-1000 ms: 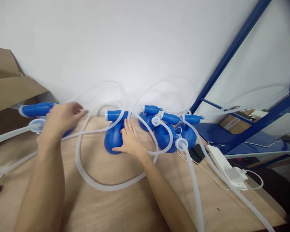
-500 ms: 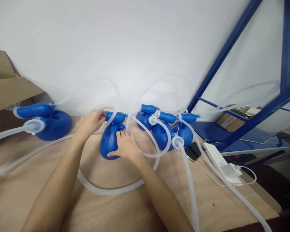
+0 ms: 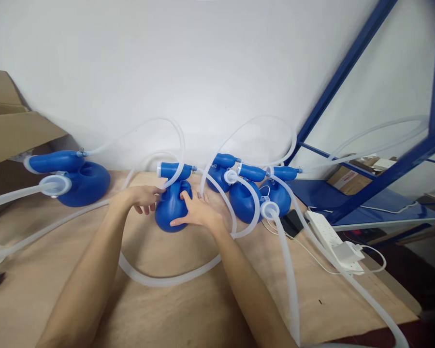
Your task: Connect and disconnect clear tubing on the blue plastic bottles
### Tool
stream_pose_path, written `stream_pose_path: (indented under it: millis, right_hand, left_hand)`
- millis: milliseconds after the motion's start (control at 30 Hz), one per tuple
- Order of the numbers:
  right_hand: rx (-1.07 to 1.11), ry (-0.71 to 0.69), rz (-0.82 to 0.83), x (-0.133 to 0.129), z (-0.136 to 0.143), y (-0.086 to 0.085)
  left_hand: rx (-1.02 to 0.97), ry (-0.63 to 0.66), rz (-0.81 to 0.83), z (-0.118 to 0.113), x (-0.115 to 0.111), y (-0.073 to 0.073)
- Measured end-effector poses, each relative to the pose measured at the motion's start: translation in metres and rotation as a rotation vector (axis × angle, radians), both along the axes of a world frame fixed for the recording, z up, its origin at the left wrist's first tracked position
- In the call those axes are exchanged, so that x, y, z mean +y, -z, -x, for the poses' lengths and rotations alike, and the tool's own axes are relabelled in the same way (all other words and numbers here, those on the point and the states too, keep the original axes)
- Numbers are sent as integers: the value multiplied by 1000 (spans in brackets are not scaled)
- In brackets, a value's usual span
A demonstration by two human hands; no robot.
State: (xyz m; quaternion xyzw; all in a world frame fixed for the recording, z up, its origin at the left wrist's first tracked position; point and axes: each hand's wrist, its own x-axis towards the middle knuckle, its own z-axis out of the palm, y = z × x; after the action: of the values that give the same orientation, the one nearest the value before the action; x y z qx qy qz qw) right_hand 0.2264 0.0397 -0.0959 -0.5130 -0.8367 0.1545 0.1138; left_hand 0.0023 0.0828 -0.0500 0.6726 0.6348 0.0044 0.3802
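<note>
both hands now on centre blue vessel

l hand has come across from the far-left blue vessel over the last second and now sits against the left flank of the centre blue vessel; fingers curled loosely, tips touching the body, no full wrap. r hand stays on the right flank, fingers spread and laid flat over the bulb, thumb low near the base. so the vessel is now braced from both sides rather than by one hand; judged a two-handed steadying hold, not a lift (base looks still down on the board, cannot tell for certain).

centre vessel stands on the wooden bench, near the wall, between the far-left vessel and a cluster of three more blue vessels just beside it to the right. its neck points left, w/ clear tubing looping from it down across the bench in front of both forearms.

rest: white power strip w/ plug at right edge, blue steel frame behind it, cardboard box far left.
</note>
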Motion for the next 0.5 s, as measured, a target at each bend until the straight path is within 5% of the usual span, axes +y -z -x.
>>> stream_pose_path:
  millis: [167, 300, 400, 500]
  right_hand:
    - [36, -13, 21, 14, -8, 11]
    - [16, -62, 32, 22, -18, 12]
    - [-16, -126, 53, 20, -29, -2]
    - [-10, -230, 77, 12, -40, -24]
  left_hand:
    - [-17, -103, 1, 21, 2, 2]
    - [-156, -232, -266, 42, 10, 0]
    - [-214, -253, -415, 46, 19, 4]
    - [-239, -189, -387, 41, 22, 7]
